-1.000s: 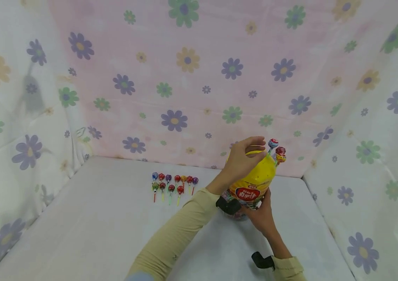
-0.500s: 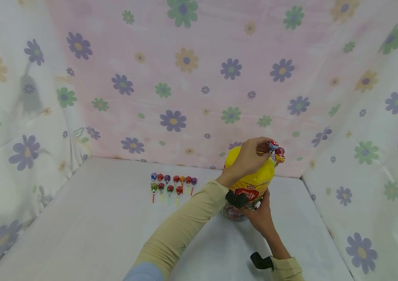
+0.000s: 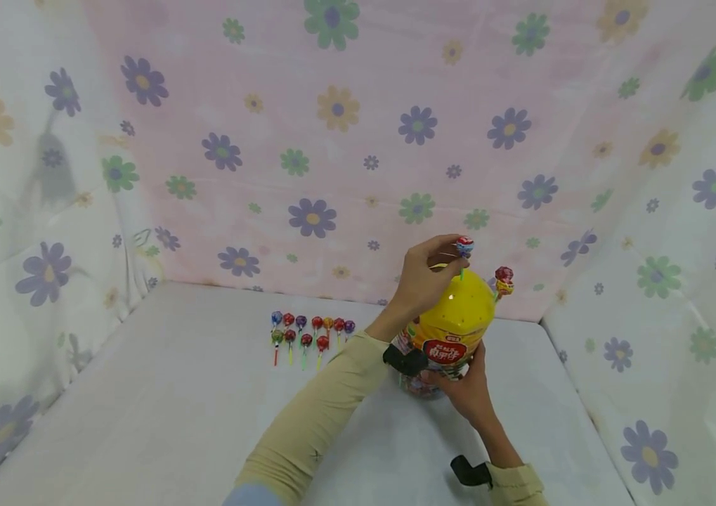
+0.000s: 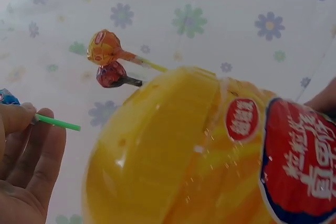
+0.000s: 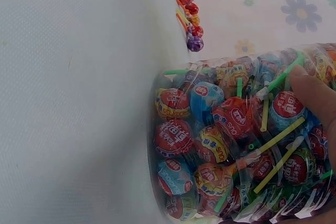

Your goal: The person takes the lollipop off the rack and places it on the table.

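A clear plastic jar point(image 5: 231, 145) packed with wrapped lollipops leans on the white table, its yellow lid point(image 3: 461, 302) uppermost. My right hand point(image 3: 468, 390) grips the jar's side, thumb showing against the plastic in the right wrist view. Between thumb and fingertips, my left hand point(image 3: 424, 277) pinches a blue and red lollipop point(image 3: 464, 246) over the lid. Its green stick point(image 4: 58, 123) points toward the lid, apart from it in the left wrist view. From the lid's far side stick out an orange-yellow lollipop point(image 4: 104, 48) and a dark red lollipop point(image 4: 111, 74).
Several lollipops point(image 3: 306, 340) lie in two rows on the white table point(image 3: 193, 393), left of the jar. Flower-patterned cloth point(image 3: 370, 140) hangs at the back and both sides. Black wrist mounts point(image 3: 471, 471) are on both arms.
My left hand reached right to the blue and red lollipop at the lid's far side, took hold of it, and drew it back left over the lid. The right hand keeps its grip.
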Demonstrator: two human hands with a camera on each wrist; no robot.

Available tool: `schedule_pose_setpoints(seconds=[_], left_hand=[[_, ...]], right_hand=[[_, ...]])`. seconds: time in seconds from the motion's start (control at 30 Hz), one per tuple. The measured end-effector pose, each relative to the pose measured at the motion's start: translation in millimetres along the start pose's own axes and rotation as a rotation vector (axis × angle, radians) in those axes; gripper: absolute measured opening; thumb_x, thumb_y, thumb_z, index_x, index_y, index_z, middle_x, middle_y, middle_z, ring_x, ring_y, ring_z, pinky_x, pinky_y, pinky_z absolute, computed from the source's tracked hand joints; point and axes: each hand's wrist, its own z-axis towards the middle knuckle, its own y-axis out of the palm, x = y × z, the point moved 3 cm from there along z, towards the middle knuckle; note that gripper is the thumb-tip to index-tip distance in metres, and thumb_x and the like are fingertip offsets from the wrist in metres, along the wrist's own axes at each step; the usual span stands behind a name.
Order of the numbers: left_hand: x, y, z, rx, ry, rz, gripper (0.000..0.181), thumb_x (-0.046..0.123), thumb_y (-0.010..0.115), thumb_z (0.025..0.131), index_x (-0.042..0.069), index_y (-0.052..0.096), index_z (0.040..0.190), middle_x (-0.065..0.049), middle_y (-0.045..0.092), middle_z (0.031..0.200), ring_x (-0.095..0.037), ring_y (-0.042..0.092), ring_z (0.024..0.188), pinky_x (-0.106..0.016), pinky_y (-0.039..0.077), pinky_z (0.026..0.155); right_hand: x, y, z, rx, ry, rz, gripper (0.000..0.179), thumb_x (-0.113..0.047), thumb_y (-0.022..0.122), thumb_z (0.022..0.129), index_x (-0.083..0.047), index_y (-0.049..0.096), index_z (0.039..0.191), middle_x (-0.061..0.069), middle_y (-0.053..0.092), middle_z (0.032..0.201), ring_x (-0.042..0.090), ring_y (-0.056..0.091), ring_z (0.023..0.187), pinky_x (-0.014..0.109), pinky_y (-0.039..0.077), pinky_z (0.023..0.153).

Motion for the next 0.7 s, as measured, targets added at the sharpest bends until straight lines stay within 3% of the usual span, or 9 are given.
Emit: schedule_pose_setpoints(seconds=[0.2,0.47,0.57,0.7], left_hand=[[-12.2,-28.8,-23.6,0.045,-0.024,0.014,0.036,0.002,0.064,0.098,-0.001,0.061,0.134,-0.019,0.070,0.115,-0.030,0.071,0.103,-0.027,0.059,0.090],[-37.0,-66.0,-54.2,0.112,-0.106,-0.006,0.035,0.000,0.064,0.098,-0.002,0.061,0.133,-0.021,0.068,0.115,-0.032,0.071,0.100,-0.031,0.061,0.087],[-55.3,-79.9,-69.6,0.128,-0.179,0.014,0.035,-0.001,0.064,0.098,-0.003,0.062,0.132,-0.022,0.069,0.112,-0.034,0.072,0.097,-0.031,0.062,0.083],[-92.0,-97.7,-97.6,0.155,-0.301,0.072,0.035,0.000,0.067,0.096,-0.005,0.063,0.130,-0.023,0.071,0.108,-0.034,0.074,0.092,-0.027,0.062,0.074]], right_hand=[[0.0,1.1,-0.2,0.009,0.007,0.004,0.115,-0.028,0.087,0.082,-0.020,0.004,0.161,0.017,0.032,0.155,0.039,0.035,0.143,0.064,0.029,0.118],[-1.6,0.6,0.2,-0.001,0.011,0.032,0.114,-0.026,0.087,0.082,-0.023,0.003,0.160,0.015,0.032,0.156,0.037,0.034,0.145,0.064,0.028,0.119],[-1.3,0.5,0.4,0.002,0.005,0.029,0.115,-0.026,0.087,0.083,-0.022,0.003,0.160,0.015,0.032,0.156,0.038,0.035,0.145,0.064,0.029,0.118],[2.2,2.2,0.5,0.008,0.002,0.024,0.114,-0.025,0.087,0.082,-0.022,0.004,0.160,0.014,0.032,0.156,0.037,0.035,0.145,0.065,0.028,0.118]])
